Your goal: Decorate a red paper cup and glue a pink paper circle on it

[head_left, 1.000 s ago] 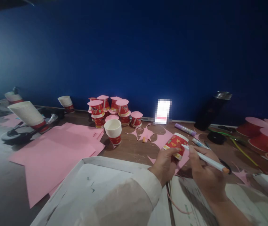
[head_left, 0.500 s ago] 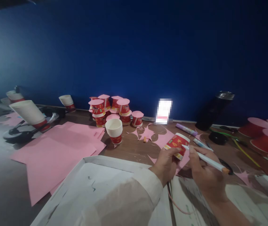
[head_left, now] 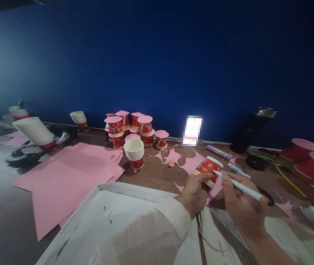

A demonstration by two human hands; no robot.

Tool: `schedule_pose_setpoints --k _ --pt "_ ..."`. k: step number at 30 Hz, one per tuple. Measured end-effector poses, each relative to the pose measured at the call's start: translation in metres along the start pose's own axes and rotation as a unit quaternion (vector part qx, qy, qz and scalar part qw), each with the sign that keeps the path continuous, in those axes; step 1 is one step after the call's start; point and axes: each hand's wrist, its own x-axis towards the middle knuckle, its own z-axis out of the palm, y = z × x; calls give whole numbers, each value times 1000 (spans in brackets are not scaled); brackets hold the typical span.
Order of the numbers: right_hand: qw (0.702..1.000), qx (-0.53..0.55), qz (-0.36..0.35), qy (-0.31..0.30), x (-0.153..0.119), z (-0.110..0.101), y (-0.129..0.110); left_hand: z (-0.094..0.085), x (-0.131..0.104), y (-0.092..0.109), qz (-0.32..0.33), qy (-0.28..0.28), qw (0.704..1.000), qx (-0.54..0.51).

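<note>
Tilted on its side, a red patterned paper cup (head_left: 207, 167) with a white band is gripped in my left hand (head_left: 197, 193), fingers wrapped around its lower end. My right hand (head_left: 242, 202) closes around a white marker (head_left: 246, 189) with an orange end, its tip at the right side of the cup's red wall. Whether the tip touches the cup, I cannot tell for sure. Pink paper scraps (head_left: 192, 160) lie under and behind the cup. A small orange cap (head_left: 170, 163) rests on the scraps to the left.
Red cups with pink paper discs (head_left: 146, 126) are piled at the back, behind a stack of white-rimmed cups (head_left: 134, 150). Pink sheets (head_left: 71, 176) spread on the left. A purple marker (head_left: 219, 152), dark bottle (head_left: 252, 129) and bright blurred phone-like screen (head_left: 192, 130) stand or lie behind my hands.
Almost nothing differs. The whole view has shifted very slightly, while both hands, the cup and the marker keep the same pose.
</note>
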Motion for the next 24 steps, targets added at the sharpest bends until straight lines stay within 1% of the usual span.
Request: schedule_pose_setpoints --k 4,9,13,19,24 --pt "1000 3 3 7 1 0 1 0 0 0 3 -4 1000 -4" --pt "1000 0 -1 -22 0 0 0 -2 1 0 4 -6 1000 -4" --pt "1000 4 -12 4 -1 0 -1 -3 2 -1 -1 -6 1000 -2" --pt "1000 7 -11 -12 1 1 -2 -1 1 0 3 0 1000 -16" --pt "1000 13 -10 -11 1 1 0 0 0 1 5 -17 1000 -10"
